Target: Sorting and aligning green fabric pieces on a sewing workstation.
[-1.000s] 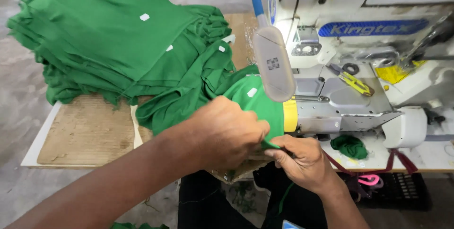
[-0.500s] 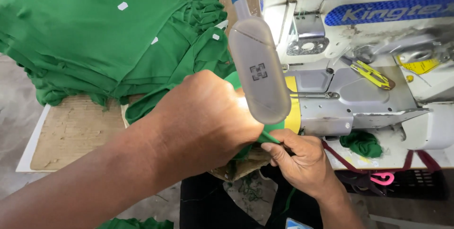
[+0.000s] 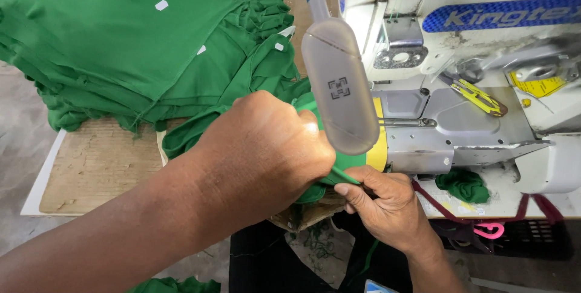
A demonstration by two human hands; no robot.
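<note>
L hand (image 3: 266, 148) bunches green cloth (image 3: 327, 175) against machine (image 3: 436, 129) arm w/ fingers closed on it, R hand (image 3: 381, 199) pinches its edge taut, pile (image 3: 121, 45) close behind for reach

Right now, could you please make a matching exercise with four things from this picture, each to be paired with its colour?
Things:
1. stack of garments
2. lamp head
3. hook
4. snips

Colours:
A. pink
B. yellow
C. green
D. grey

Pairs: 1-C, 2-D, 3-A, 4-B
</note>
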